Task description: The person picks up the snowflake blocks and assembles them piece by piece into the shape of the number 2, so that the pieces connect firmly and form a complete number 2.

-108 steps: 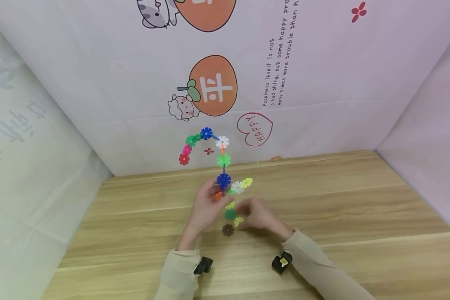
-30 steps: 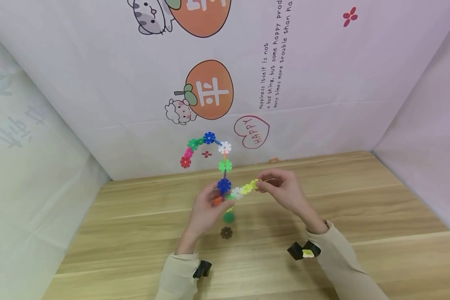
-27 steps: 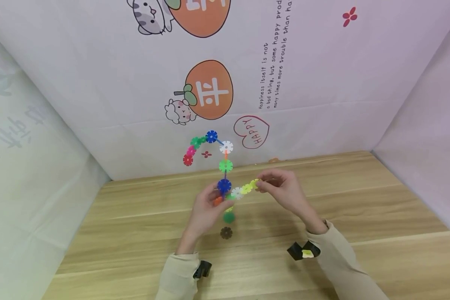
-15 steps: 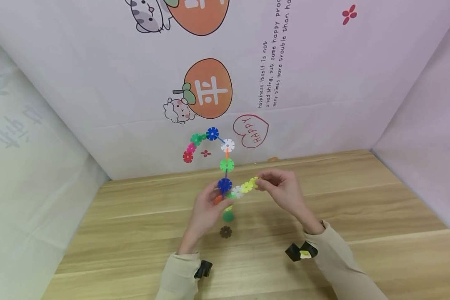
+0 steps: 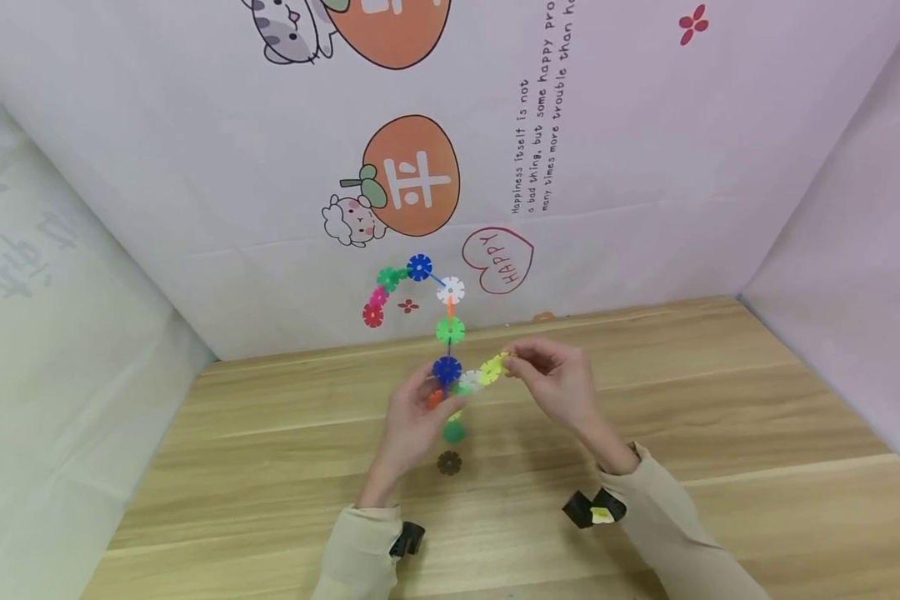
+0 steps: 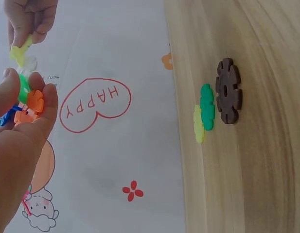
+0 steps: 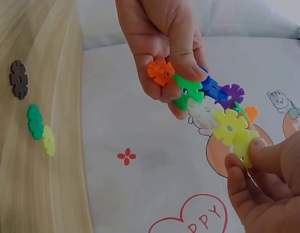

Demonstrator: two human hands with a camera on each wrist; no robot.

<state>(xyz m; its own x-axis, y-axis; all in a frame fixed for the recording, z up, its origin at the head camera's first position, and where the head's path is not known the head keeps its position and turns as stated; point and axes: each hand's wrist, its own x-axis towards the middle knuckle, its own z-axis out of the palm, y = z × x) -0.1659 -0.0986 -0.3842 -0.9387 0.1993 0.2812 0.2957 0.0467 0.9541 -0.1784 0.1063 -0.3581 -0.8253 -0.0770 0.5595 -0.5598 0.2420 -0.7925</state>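
Note:
A chain of coloured snowflake discs (image 5: 450, 331) stands upright and curls over to a red disc (image 5: 372, 315) at its top left. My left hand (image 5: 433, 388) grips its base by the orange disc (image 7: 160, 72) and the green disc (image 7: 186, 91). A short side branch of white and yellow discs (image 7: 229, 127) runs to the right. My right hand (image 5: 513, 363) pinches the yellow-green disc (image 7: 244, 141) at that branch's end. Both hands are raised above the wooden table (image 5: 720, 400).
A brown disc (image 5: 449, 462) lies flat on the table below the hands. Just beyond it are a green disc (image 5: 453, 431) and a yellow disc (image 6: 199, 124) joined together. A printed sheet (image 5: 495, 167) forms the back wall, with plain sheets at both sides.
My right hand rose from the table by the loose discs to the end of the side branch, where it pinches a yellow-green disc. Over the last second the hands barely moved.

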